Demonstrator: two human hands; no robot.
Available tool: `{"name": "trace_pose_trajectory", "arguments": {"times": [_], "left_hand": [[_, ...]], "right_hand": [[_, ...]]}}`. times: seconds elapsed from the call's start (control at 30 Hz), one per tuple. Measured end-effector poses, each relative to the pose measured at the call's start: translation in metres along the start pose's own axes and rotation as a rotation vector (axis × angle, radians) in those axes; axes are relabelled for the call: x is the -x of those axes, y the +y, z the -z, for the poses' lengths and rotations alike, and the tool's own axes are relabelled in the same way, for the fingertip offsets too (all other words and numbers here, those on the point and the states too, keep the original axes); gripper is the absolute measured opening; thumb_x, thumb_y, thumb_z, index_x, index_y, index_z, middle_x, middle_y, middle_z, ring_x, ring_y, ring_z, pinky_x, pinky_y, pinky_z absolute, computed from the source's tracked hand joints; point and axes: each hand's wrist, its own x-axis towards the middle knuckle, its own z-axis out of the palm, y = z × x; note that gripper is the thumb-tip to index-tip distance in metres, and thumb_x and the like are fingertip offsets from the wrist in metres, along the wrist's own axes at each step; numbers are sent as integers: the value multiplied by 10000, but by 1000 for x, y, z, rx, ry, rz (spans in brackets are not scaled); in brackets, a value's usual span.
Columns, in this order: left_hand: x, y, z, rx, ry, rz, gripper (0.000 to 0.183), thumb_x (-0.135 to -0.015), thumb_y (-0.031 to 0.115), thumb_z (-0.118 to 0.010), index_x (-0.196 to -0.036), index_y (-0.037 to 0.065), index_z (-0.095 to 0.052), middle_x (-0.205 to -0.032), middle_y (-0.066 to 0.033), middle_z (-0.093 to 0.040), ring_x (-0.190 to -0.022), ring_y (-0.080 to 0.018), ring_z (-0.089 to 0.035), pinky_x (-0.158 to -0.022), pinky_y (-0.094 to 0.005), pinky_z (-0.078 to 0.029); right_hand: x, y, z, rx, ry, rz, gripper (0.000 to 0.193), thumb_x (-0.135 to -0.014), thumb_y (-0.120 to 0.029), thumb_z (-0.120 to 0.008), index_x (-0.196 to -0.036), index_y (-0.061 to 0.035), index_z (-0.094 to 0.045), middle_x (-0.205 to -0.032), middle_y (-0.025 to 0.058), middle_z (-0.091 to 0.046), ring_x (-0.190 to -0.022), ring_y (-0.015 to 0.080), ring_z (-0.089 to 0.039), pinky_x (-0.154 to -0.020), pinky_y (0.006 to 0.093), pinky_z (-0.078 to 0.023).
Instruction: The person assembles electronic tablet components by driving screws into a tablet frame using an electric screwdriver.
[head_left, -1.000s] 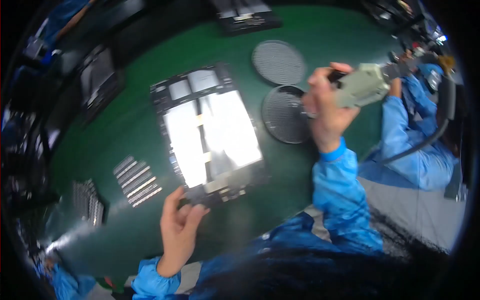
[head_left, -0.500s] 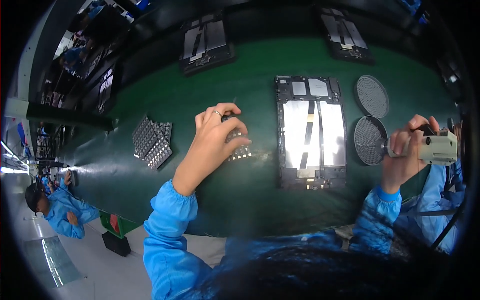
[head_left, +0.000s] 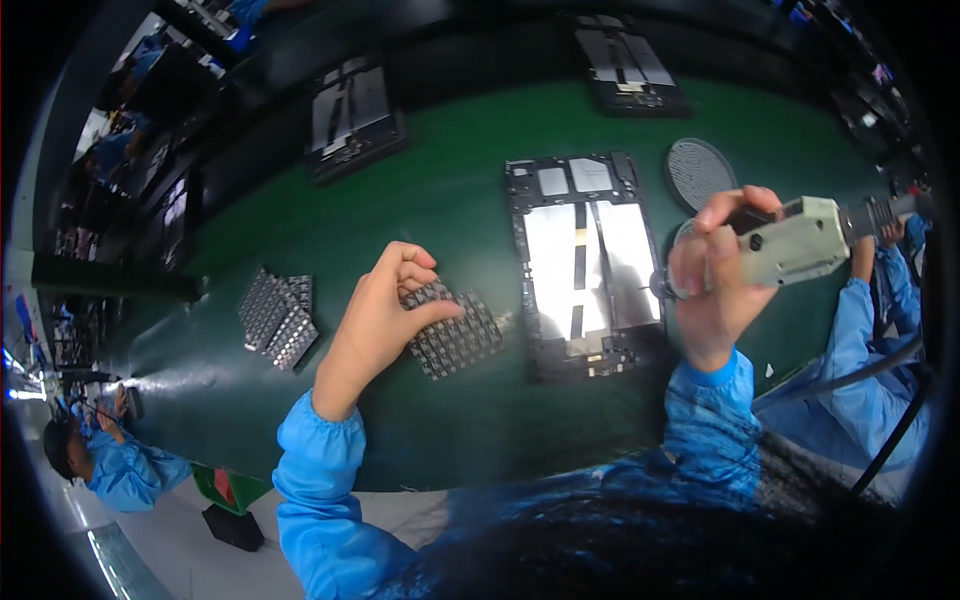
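Observation:
My left hand [head_left: 372,318] is closed on a dark sheet [head_left: 462,345] with rows of small square pieces, its thumb pressing the top and its fingertips partly hidden. The sheet is just above or on the green table; I cannot tell which. My right hand [head_left: 722,290] grips a pale electric screwdriver [head_left: 800,245] with a cable, its tip end pointing left. That tip is beside the right edge of an opened tablet [head_left: 580,365], which lies face down with silver battery panels showing.
Two more sheets [head_left: 280,318] overlap at left. Beyond the tablet's right side stands a round grey dish [head_left: 700,175]; another is mostly hidden behind my right hand. More opened tablets [head_left: 355,115] [head_left: 628,62] lie at the back. A person in blue [head_left: 130,465] works at far left.
My right hand has brought the screwdriver leftward from the round dish to the tablet's edge. The sheet under my left hand shows more fully. The whole view has shifted slightly.

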Motion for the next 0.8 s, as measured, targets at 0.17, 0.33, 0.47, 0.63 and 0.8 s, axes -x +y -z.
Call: {"name": "trace_pose_trajectory", "arguments": {"times": [0.17,0.33,0.47,0.63,0.8], "left_hand": [[-12,1,-2,123,-118,71,230,-765,66,-786,-953,-7,-676,-890,-60,-655,-845,-121,-609,-770,-253,-484],[-18,2,-14,-245,144,-293,123,-776,48,-758,-885,7,-720,-853,-62,-664,-797,-160,-617,-729,-271,-479],[-9,25,-22,-70,44,-301,150,-789,24,-732,-936,52,-745,-881,-72,-664,-755,-177,-618,-682,-280,-477],[4,49,-53,305,-84,-25,142,-811,50,-740,-952,56,-725,-850,-82,-693,-638,-198,-618,-612,-298,-497],[7,46,-56,219,-118,-81,147,-806,68,-753,-945,48,-710,-850,-76,-687,-685,-194,-654,-630,-301,-515]], "right_hand": [[0,2,-2,18,31,-42,425,-857,19,-654,-1232,-41,-463,-901,144,-591,-491,82,-439,-428,216,-361],[1,6,0,35,45,-57,439,-850,19,-670,-1234,-43,-466,-905,148,-598,-495,87,-442,-422,224,-357],[1,7,-2,67,52,-42,439,-850,15,-669,-1235,-41,-466,-893,149,-601,-489,86,-443,-411,227,-351],[1,9,-8,44,27,-66,450,-845,7,-680,-1238,-42,-466,-888,151,-603,-482,85,-447,-406,229,-352],[8,9,-22,18,26,-96,464,-841,-1,-696,-1240,-45,-465,-892,151,-606,-482,86,-453,-405,229,-356]]}}
